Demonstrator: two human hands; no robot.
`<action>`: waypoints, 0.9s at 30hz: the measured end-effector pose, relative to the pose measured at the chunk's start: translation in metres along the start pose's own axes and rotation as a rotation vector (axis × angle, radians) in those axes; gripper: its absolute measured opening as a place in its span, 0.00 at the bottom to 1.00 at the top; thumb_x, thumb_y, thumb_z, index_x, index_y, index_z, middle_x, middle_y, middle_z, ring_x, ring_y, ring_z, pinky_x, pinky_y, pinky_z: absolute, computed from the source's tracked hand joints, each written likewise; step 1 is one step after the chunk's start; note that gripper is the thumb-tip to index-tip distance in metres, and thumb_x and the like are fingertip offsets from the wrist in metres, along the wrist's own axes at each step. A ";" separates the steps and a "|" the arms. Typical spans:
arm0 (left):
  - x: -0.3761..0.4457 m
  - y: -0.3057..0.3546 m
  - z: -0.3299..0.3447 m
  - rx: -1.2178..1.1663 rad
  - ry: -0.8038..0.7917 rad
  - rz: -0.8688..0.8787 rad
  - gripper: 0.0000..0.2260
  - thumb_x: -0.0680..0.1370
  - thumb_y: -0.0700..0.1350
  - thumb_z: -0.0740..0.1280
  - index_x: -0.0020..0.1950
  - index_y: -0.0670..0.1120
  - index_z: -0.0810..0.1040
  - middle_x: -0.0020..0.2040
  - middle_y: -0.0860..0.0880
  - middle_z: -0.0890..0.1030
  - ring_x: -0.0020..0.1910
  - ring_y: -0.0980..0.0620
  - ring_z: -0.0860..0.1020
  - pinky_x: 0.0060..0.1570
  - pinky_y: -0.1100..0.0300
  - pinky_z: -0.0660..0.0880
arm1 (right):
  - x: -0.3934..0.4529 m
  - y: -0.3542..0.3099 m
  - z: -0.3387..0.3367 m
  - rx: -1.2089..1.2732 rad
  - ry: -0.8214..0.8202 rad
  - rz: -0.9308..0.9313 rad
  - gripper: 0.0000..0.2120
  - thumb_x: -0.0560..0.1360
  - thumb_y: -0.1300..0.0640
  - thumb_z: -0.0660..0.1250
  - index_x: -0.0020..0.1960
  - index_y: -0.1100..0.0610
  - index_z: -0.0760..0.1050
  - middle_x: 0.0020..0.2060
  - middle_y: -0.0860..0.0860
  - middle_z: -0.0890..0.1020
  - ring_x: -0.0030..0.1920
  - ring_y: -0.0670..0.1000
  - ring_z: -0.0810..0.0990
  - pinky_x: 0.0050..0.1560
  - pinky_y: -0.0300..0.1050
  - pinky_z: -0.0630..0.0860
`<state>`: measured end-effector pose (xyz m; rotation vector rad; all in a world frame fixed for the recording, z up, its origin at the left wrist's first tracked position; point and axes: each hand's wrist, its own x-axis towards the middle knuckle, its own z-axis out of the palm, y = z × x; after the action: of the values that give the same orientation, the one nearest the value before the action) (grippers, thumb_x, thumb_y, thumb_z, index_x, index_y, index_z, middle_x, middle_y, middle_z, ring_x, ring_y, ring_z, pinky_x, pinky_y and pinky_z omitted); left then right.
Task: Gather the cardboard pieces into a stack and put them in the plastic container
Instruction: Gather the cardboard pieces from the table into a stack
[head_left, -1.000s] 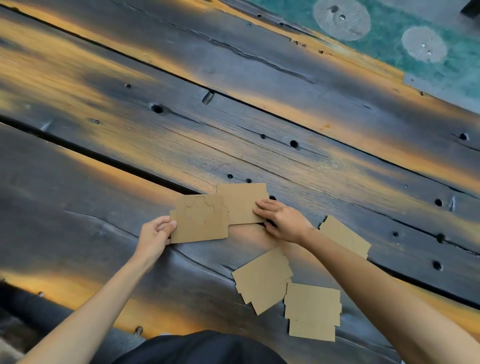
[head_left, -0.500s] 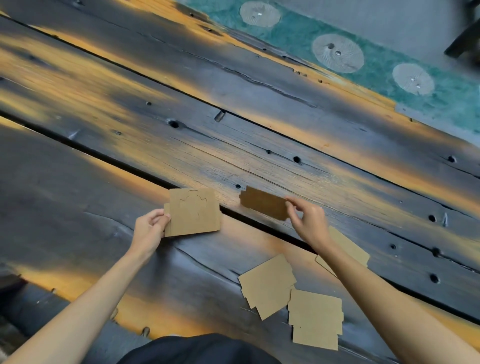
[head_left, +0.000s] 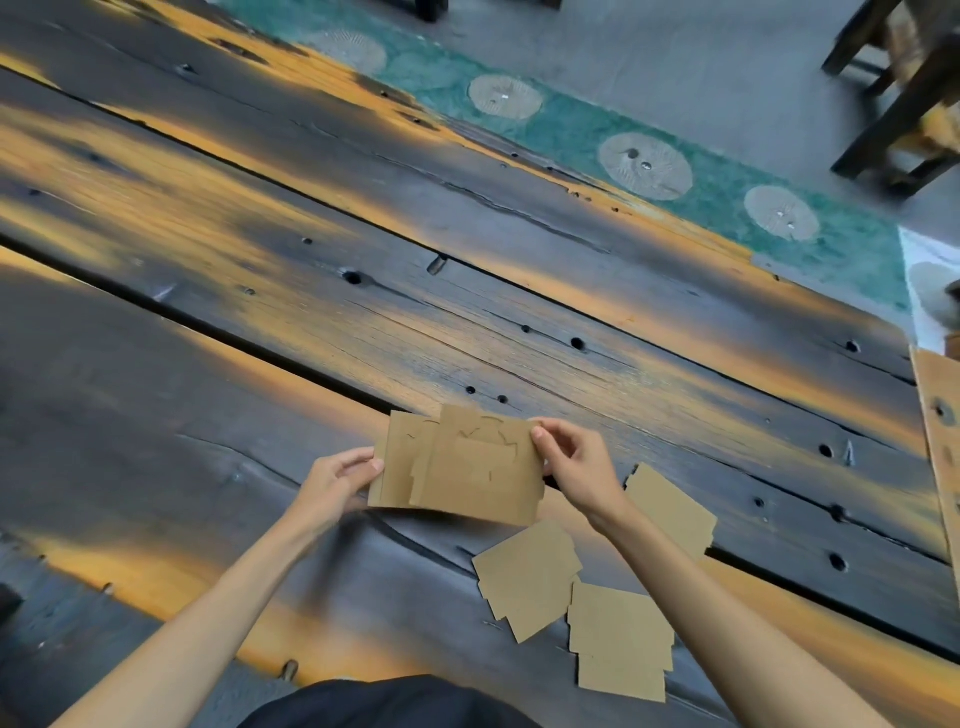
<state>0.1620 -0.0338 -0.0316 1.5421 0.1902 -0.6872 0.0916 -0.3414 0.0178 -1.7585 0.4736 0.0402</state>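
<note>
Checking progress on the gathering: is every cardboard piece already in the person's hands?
No: three loose cardboard groups lie on the wooden table.

The held cardboard stack (head_left: 467, 467) hid the left hand's (head_left: 337, 480) fingers beneath it. The right forearm covered part of one loose piece (head_left: 675, 506). A wooden board (head_left: 937, 431) and dark furniture legs (head_left: 904, 104) ran off the right edge.

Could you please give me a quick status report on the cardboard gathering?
Left hand and right hand both gripping the cardboard stack, sheets not squared. Three loose piles on the wooden table. Plastic container not in view.
</note>
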 end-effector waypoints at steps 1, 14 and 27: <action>-0.004 -0.001 0.001 0.002 -0.043 -0.006 0.13 0.81 0.41 0.67 0.65 0.42 0.80 0.55 0.44 0.87 0.52 0.47 0.86 0.47 0.53 0.84 | -0.003 0.000 0.003 0.002 -0.020 0.007 0.10 0.83 0.57 0.64 0.56 0.53 0.84 0.48 0.46 0.87 0.45 0.40 0.83 0.40 0.38 0.80; -0.039 -0.011 0.017 -0.085 -0.279 -0.044 0.19 0.80 0.43 0.68 0.71 0.46 0.73 0.60 0.41 0.85 0.60 0.41 0.83 0.54 0.46 0.82 | -0.024 0.012 0.020 -0.211 -0.007 0.031 0.10 0.82 0.54 0.66 0.56 0.52 0.85 0.47 0.47 0.87 0.50 0.50 0.85 0.46 0.54 0.85; -0.050 -0.025 0.040 -0.169 -0.252 -0.031 0.17 0.80 0.37 0.67 0.69 0.47 0.74 0.62 0.43 0.84 0.61 0.41 0.82 0.52 0.42 0.82 | -0.047 0.025 0.019 -0.189 0.118 0.106 0.07 0.79 0.51 0.69 0.54 0.50 0.85 0.55 0.46 0.83 0.53 0.46 0.83 0.49 0.54 0.85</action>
<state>0.0966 -0.0542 -0.0244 1.2811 0.0807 -0.8610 0.0446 -0.3136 0.0032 -1.9268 0.6670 0.0576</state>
